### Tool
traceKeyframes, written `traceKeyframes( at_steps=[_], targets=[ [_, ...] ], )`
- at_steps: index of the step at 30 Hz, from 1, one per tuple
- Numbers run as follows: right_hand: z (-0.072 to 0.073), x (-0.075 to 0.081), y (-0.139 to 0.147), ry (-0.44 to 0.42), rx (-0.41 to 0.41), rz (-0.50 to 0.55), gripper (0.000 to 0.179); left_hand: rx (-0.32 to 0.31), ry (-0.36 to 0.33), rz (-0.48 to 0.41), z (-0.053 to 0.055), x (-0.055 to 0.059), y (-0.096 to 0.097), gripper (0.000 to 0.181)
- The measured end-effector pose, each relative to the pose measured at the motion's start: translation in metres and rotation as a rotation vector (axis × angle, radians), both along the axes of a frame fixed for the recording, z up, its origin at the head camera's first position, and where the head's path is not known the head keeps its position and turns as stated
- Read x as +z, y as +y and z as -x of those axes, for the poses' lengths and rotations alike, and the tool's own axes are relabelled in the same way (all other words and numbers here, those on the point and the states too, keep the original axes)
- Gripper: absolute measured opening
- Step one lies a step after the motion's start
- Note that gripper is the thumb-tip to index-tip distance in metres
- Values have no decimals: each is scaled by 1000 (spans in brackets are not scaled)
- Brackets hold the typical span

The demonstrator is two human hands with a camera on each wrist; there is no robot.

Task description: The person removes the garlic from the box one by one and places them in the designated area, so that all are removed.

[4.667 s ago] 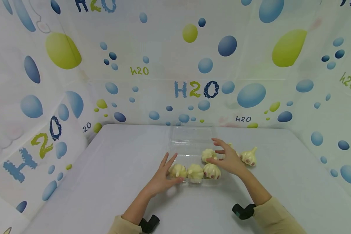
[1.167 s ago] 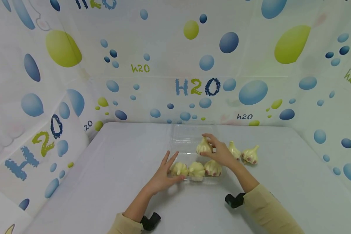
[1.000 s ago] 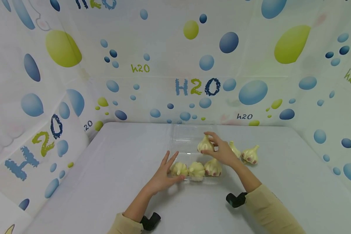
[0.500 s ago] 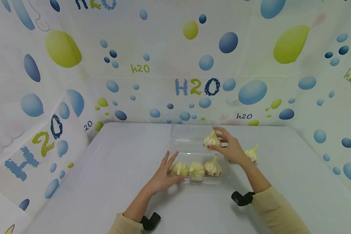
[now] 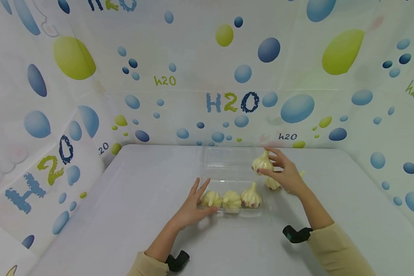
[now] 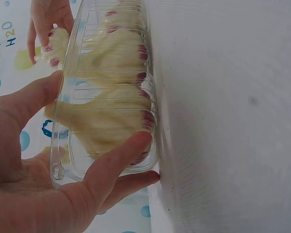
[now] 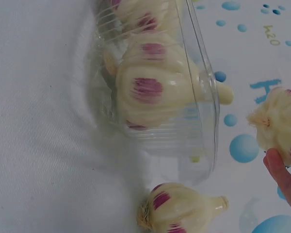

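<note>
Three garlic bulbs [image 5: 231,201] stand in a row along the front of a clear plastic container [image 5: 227,180], whose lid is folded back. My left hand [image 5: 189,211] holds the container at its left front corner, the thumb and fingers set around its walls in the left wrist view. Beyond the container's right edge, above the table, my right hand [image 5: 284,176] grips another garlic bulb [image 5: 262,164] by its side, neck upward. In the right wrist view this raised bulb [image 7: 279,124] is cut off by the frame's edge, with a finger under it.
Right of the container lies a loose garlic bulb [image 5: 272,184]. Behind my right hand a further bulb [image 5: 301,173] shows only its neck. The white table [image 5: 141,184] meets a patterned curtain [image 5: 179,115] at the back and sides.
My right hand has taken the garlic bulb from the container's back row, lifted it and carried it rightward past the container's edge. My left hand has stayed at the corner.
</note>
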State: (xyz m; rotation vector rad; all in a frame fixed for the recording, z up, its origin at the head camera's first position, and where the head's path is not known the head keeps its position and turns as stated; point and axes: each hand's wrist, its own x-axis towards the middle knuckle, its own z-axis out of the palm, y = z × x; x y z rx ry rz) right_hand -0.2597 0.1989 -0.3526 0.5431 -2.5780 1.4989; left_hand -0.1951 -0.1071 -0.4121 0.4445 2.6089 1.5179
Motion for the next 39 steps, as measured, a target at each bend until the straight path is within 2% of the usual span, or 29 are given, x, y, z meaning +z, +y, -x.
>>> traceKeyframes(
  at_steps=[9,15,23,39],
  targets=[
    [-1,1,21,22,-41,-29,73,-5,-11,-11,-1,1,0,84],
    [-7,4,36,29,-69,-26,71,2,-13,-11,-1,3,1,85],
    [-12,5,56,91,-92,-43,68,9,-14,1,-1,2,1,85],
    [-17,3,91,98,-184,-84,71,8,-10,-7,-1,2,0,84]
  ],
)
